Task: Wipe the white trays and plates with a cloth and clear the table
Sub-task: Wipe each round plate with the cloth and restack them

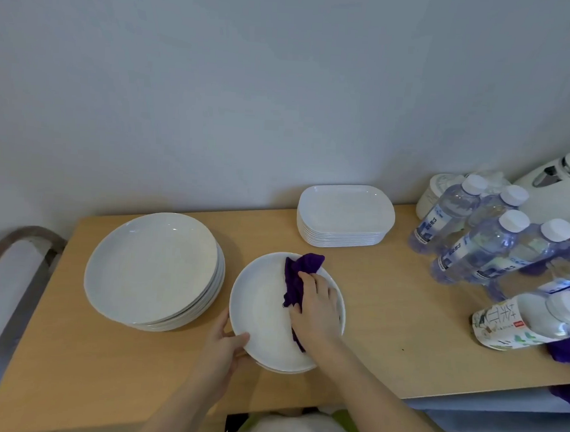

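Observation:
A round white plate (264,314) lies on the wooden table (387,315) in front of me. My left hand (223,349) grips its near-left rim, thumb on top. My right hand (316,306) presses a purple cloth (298,276) onto the right half of the plate's inside; part of the cloth is hidden under the palm. A stack of round white plates (153,268) stands to the left. A stack of white rectangular trays (345,214) stands at the back by the wall.
Several water bottles (485,241) crowd the table's right side, with a tea carton (510,323) lying near the right edge. A white kettle (559,186) stands at the back right. More purple fabric (565,350) hangs off the right edge. A chair back (10,265) is at left.

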The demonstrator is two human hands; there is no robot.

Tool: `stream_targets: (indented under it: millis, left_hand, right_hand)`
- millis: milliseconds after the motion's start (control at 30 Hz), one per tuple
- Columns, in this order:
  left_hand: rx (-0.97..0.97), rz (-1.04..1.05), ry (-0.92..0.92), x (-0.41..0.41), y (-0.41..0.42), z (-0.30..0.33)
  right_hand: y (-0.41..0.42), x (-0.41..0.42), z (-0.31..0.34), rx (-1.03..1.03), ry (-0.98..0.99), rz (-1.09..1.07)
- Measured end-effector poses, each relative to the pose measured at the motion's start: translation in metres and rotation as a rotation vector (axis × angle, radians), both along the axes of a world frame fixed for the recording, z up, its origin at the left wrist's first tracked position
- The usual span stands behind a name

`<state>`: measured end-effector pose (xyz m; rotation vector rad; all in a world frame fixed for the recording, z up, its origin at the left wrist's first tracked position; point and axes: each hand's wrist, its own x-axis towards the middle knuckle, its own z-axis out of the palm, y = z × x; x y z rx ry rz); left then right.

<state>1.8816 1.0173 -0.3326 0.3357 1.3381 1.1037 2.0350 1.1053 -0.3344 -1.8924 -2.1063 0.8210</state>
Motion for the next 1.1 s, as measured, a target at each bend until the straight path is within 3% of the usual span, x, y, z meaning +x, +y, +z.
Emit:
stream_targets:
  millis: [300,467,767,1100]
  left_hand:
    - [0.036,-0.101,0.056,-0.002,0.0,0.019]
    - [-0.073,-0.048,0.016,0.001,0.006,0.029]
    - [0.004,-0.059,0.013,0.001,0.005,0.028]
    - [0.039,-0.249,0.433,0.012,0.015,0.021]
  right_hand:
    - [-0.003,-0.042,-0.01,0.065,0.077,0.199]
    - [-0.014,-0.034,-0.006,0.072,0.119,0.347]
    - [-0.039,0.011,-0.003,0.084,-0.068,0.561]
    - [-0.033,0.025,-0.004,0.115,-0.175,0.404]
